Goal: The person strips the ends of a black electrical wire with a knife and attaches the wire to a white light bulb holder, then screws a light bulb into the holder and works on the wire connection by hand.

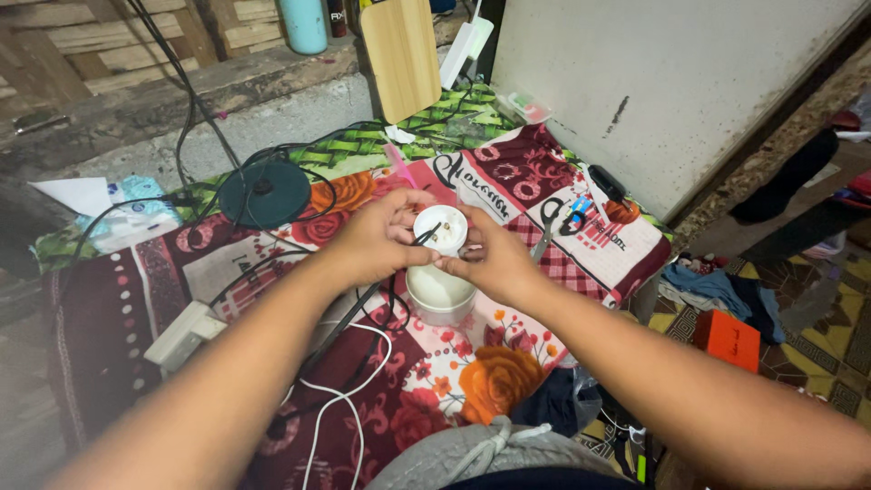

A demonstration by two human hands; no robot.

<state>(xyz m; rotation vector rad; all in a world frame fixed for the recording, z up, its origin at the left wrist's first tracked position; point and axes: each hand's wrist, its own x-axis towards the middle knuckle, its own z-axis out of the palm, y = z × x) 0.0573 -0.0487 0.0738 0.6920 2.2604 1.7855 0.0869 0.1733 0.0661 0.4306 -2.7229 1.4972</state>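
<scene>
My left hand [376, 240] and my right hand [494, 263] meet above the table and together hold a small round white part [441, 227] with a dark wire coming out of it. Both sets of fingers pinch its rim from opposite sides. Directly under it a white cup-shaped housing [438, 295] stands on the floral cloth [435, 372]. Black and white cables [340, 363] trail from below my left hand towards me.
A dark green round lamp base [265, 193] lies at the back left, a white power strip [181, 336] at the left edge. Scissors [547, 227] lie right of my hands. A wooden board [401, 56] leans at the back. An orange box [728, 338] sits on the floor.
</scene>
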